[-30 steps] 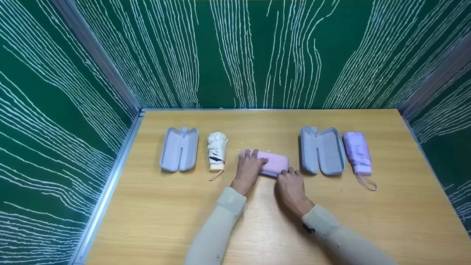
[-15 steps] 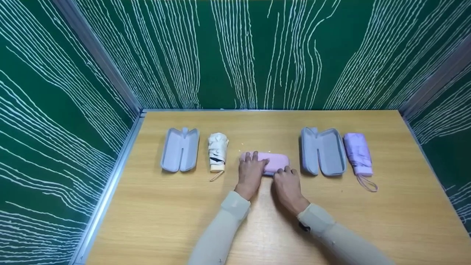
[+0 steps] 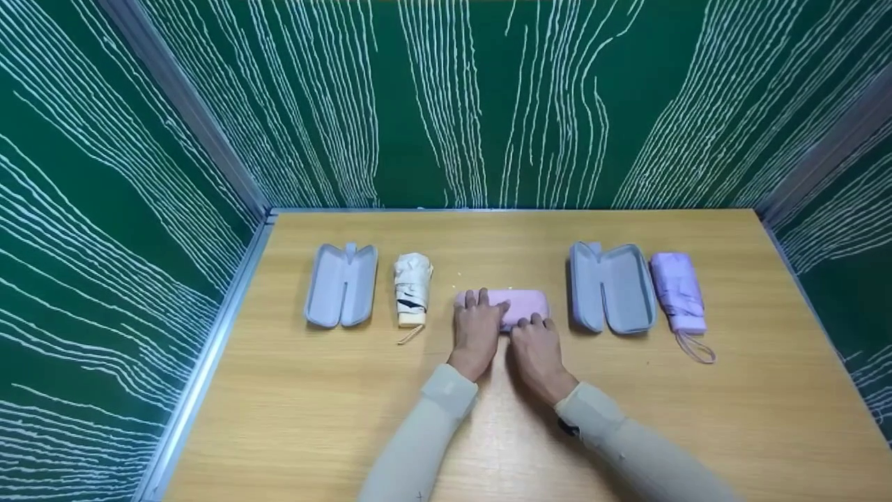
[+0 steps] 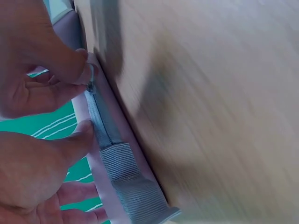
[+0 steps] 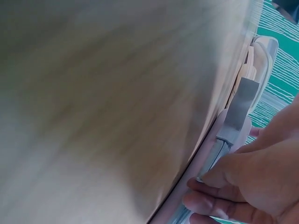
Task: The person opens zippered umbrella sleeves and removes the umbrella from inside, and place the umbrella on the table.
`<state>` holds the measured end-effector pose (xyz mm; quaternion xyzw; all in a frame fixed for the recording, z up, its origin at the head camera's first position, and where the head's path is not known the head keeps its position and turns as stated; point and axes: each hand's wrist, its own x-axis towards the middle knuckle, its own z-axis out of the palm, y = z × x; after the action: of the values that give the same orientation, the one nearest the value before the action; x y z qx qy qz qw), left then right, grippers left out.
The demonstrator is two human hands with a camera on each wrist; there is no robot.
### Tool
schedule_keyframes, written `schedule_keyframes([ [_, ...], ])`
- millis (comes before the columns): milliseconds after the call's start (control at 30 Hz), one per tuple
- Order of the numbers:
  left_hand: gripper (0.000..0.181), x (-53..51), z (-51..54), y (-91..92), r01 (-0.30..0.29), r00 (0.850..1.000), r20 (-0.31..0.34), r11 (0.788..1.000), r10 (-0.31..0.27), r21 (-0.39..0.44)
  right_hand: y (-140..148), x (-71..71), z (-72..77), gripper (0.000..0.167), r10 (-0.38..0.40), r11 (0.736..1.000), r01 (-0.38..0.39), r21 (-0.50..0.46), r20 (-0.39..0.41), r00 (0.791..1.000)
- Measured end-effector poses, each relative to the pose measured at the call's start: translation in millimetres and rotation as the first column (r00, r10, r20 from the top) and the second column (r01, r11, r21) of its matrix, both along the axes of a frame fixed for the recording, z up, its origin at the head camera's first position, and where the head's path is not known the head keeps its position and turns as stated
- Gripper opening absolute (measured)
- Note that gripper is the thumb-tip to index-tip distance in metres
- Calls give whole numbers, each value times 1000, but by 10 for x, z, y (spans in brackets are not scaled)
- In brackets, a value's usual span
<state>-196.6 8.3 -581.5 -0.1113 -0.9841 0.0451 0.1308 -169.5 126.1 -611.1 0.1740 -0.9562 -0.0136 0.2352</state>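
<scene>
On the table in front of me lies a closed-looking pink zip case (image 3: pixel 527 305) with a grey zipper band (image 4: pixel 102 114) along its near side. My left hand (image 3: pixel 477 335) holds the left part of the case; its fingers lie over the top, and the left wrist view shows the thumb against the zipper side. My right hand (image 3: pixel 538 352) pinches the small zipper pull (image 4: pixel 91 77) between thumb and finger at the near edge. A ribbed grey tab (image 4: pixel 119 161) sits at the zipper's left end. The case's contents are hidden.
Left of the case are an open grey-lined case (image 3: pixel 324 286) and a folded cream umbrella (image 3: pixel 412 286). To the right lie another open grey-lined case (image 3: pixel 624 289) and a folded lilac umbrella (image 3: pixel 678 289) with a wrist loop. Green walls with white lines surround the wooden table (image 3: pixel 300 418).
My right hand has slid left along the case's near edge with the zipper pull, closer to my left hand. My left hand keeps its hold while the case has turned slightly, squarer to me.
</scene>
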Motion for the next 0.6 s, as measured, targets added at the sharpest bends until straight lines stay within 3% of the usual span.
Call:
schedule_keyframes([
  [400, 33, -22, 24, -3, -2, 998, 68, 1000, 4, -28, -42, -5, 26, 6, -1, 1000, 1, 6, 25, 1000],
  [600, 36, -87, 147, -51, 28, 971, 237, 1000, -29, 7, -41, -5, 45, 5, -12, 1000, 11, 11, 47, 999],
])
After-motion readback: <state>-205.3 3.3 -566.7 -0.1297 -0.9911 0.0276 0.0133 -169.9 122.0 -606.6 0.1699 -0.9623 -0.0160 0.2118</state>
